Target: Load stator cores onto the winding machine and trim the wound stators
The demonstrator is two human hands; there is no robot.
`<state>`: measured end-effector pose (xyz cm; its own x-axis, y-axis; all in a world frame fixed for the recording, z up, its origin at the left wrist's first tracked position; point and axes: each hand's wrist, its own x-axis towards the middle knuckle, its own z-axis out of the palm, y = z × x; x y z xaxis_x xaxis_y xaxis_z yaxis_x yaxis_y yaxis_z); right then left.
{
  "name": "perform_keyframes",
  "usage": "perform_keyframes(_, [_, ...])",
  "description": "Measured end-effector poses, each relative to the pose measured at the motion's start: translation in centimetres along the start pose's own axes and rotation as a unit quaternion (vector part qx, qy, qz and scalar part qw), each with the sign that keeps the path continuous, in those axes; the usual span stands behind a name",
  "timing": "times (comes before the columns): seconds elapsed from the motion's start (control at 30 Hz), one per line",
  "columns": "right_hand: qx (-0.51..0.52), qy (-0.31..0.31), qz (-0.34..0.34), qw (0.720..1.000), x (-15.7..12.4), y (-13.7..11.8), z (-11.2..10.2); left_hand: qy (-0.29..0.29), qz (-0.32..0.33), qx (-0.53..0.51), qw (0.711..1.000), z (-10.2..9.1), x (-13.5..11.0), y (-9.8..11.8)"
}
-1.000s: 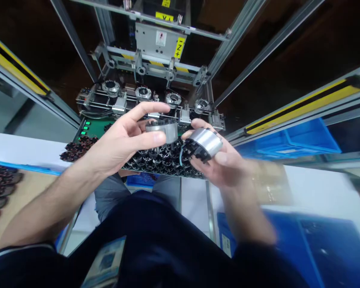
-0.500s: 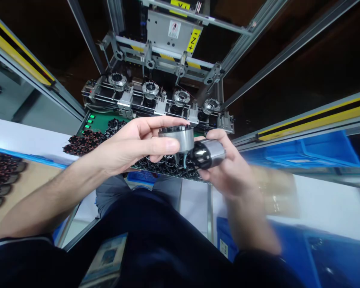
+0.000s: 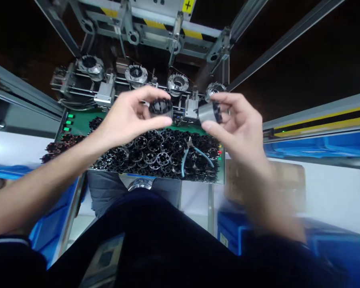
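My left hand [image 3: 129, 118] grips one sleeve [image 3: 161, 108], my right hand [image 3: 238, 124] another sleeve [image 3: 208, 113]. Now they sit farther apart, and one pair of pliers [image 3: 189, 158] shows below; four fixtures [image 3: 136, 76] stand beyond.

A dark navy top [image 3: 144, 240] is worn over grey trousers [image 3: 105, 196], its left sleeve [image 3: 9, 256] edged with a pale stripe; the left hand [image 3: 129, 116] and right hand [image 3: 240, 124] are bare.

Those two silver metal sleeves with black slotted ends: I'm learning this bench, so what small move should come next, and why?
Probably turn the silver sleeve in the right hand so its black slotted end faces up, matching the silver sleeve in the left hand: the two are held apart, and their slotted ends point different ways.
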<state>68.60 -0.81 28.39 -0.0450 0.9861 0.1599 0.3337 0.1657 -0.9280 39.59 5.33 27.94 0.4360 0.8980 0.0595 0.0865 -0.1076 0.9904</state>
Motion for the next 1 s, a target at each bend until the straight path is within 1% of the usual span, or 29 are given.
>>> perform_keyframes(0.03, [-0.031, 0.011, -0.010, 0.999, 1.3, 1.1, -0.6, 0.014, 0.021, 0.031, 0.999, -0.6, 1.7, -1.0])
perform_keyframes(0.1, [-0.088, 0.027, -0.021, 0.996, 3.7, 3.5, -1.6, 0.038, 0.035, 0.060, 0.997, -2.0, 5.2, -3.2])
perform_keyframes(0.17, [-0.140, 0.043, -0.026, 0.989, 5.7, 6.2, -2.3, 0.040, 0.030, 0.054, 0.997, -3.3, 8.2, -5.3])
perform_keyframes(0.2, [-0.164, 0.049, -0.027, 0.985, 6.5, 7.7, -2.4, 0.043, 0.022, 0.047, 0.998, -3.8, 9.2, -6.3])
perform_keyframes(0.23, [-0.184, 0.053, -0.026, 0.981, 7.1, 9.2, -2.4, 0.043, 0.013, 0.039, 0.998, -4.2, 10.0, -7.2])
perform_keyframes(0.3, [-0.211, 0.050, -0.019, 0.976, 7.9, 12.1, -2.1, 0.041, 0.002, 0.032, 0.999, -4.8, 10.7, -9.0])
perform_keyframes(0.37, [-0.228, 0.031, -0.013, 0.973, 8.2, 14.4, -1.8, 0.015, 0.002, 0.039, 0.999, -5.1, 10.6, -10.3])
perform_keyframes(0.4, [-0.235, 0.022, -0.012, 0.972, 8.3, 15.2, -1.6, -0.001, 0.003, 0.047, 0.999, -5.1, 10.5, -10.8])
perform_keyframes(0.47, [-0.249, 0.014, -0.007, 0.968, 8.3, 15.8, -1.4, -0.016, -0.006, 0.056, 0.998, -5.1, 10.1, -11.2])
perform_keyframes(0.5, [-0.257, 0.013, 0.000, 0.966, 8.2, 15.7, -1.3, -0.009, -0.015, 0.054, 0.998, -5.0, 10.0, -11.2])
perform_keyframes(0.57, [-0.273, 0.003, 0.022, 0.962, 8.2, 14.7, -1.2, 0.020, -0.029, 0.047, 0.998, -4.7, 9.9, -10.7])
perform_keyframes(0.6, [-0.283, -0.010, 0.032, 0.958, 8.2, 14.1, -1.2, 0.025, -0.036, 0.055, 0.998, -4.6, 9.9, -10.2])
perform_keyframes(0.67, [-0.304, -0.027, 0.038, 0.951, 8.4, 12.8, -1.4, 0.015, -0.050, 0.085, 0.995, -4.2, 9.8, -9.1])
perform_keyframes(0.73, [-0.307, -0.012, 0.031, 0.951, 8.9, 11.9, -2.3, 0.007, -0.054, 0.099, 0.994, -3.7, 9.0, -7.7])
perform_keyframes(0.77, [-0.292, 0.005, 0.025, 0.956, 9.2, 11.7, -3.0, 0.017, -0.046, 0.087, 0.995, -3.4, 8.3, -7.0])
perform_keyframes(0.83, [-0.217, 0.033, 0.011, 0.975, 10.2, 11.9, -4.9, 0.060, -0.010, 0.039, 0.997, -2.6, 5.9, -5.9])
perform_keyframes(0.87, [-0.170, 0.040, 0.006, 0.985, 10.8, 12.2, -5.9, 0.079, 0.003, 0.014, 0.997, -2.1, 4.3, -5.4])
perform_keyframes(0.93, [-0.100, 0.043, 0.016, 0.994, 12.2, 13.2, -8.0, 0.114, 0.003, -0.017, 0.993, -1.0, 0.3, -4.9])
perform_keyframes(1.0, [-0.098, 0.042, 0.054, 0.993, 13.5, 14.1, -9.8, 0.146, -0.036, -0.025, 0.988, 0.0, -4.3, -4.9])
